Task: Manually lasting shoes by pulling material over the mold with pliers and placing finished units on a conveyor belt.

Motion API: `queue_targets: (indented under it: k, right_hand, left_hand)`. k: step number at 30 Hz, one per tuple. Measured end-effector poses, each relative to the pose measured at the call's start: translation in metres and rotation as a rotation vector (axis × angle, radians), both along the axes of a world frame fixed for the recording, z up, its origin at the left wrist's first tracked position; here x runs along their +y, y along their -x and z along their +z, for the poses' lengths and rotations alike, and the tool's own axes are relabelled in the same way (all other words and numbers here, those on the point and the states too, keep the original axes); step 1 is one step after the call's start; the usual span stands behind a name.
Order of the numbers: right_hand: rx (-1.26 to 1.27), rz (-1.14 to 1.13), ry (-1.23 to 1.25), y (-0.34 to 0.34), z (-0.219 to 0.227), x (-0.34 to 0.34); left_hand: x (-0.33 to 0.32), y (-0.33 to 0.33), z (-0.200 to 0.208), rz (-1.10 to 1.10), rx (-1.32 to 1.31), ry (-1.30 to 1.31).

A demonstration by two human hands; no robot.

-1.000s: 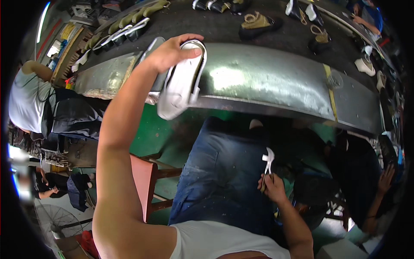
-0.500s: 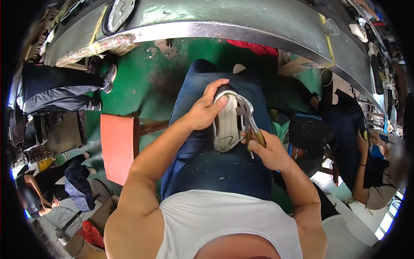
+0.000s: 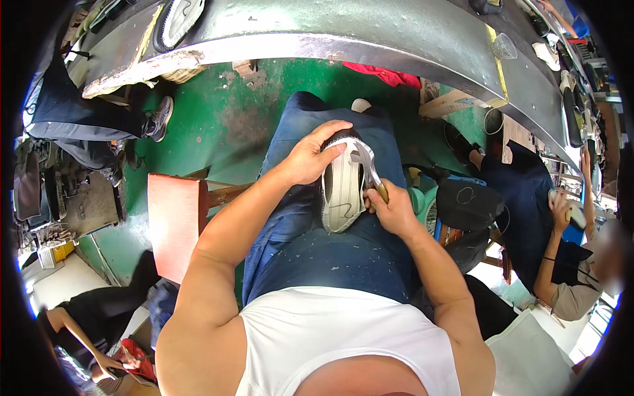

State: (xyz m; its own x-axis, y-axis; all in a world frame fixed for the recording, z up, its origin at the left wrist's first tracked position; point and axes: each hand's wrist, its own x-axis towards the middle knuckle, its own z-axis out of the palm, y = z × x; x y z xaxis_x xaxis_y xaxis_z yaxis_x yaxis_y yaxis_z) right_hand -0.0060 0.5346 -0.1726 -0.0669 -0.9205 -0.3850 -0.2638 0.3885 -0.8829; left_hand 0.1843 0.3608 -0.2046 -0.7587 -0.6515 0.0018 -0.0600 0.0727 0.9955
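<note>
A shoe upper (image 3: 342, 188) rests bottom up on my lap, its pale underside facing me and a dark curved line drawn near the close end. My left hand (image 3: 309, 157) grips its far, dark end, thumb on the underside and fingers round the outside. In my right hand (image 3: 397, 210) is a pair of lasting pincers (image 3: 368, 166) with yellowish-brown handles. The curved metal head lies against the right edge of the shoe near the far end. What its jaws pinch is too small to make out.
A metal-topped workbench (image 3: 277, 49) spans the far side, with another shoe part (image 3: 179, 23) at its left. An orange-red stool seat (image 3: 173, 224) stands left of me. A dark-covered seat (image 3: 467, 201) is to my right. A co-worker (image 3: 574, 264) sits at far right; others are at left.
My right hand and the pincers have moved away from me and slightly left, the head now over the shoe's far edge. My left hand keeps its grip.
</note>
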Motion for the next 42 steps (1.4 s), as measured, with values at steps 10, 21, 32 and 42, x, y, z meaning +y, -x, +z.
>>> queue_targets:
  k: [10, 21, 32, 42]
  right_hand:
    - [0.287, 0.122, -0.053, 0.023, 0.039, 0.002]
    - [0.288, -0.042, 0.066, 0.040, 0.016, -0.027]
    - [0.334, 0.343, -0.285, 0.035, 0.044, 0.024]
    - [0.864, 0.663, 0.210, 0.017, 0.071, 0.022]
  left_hand:
    - [0.003, 0.036, 0.010, 0.106, -0.108, -0.485]
    - [0.011, 0.050, -0.016, 0.059, -0.298, -0.225]
    - [0.064, -0.019, -0.013, -0.076, -0.190, -0.634]
    - [0.114, -0.029, -0.016, -0.027, -0.223, -0.367]
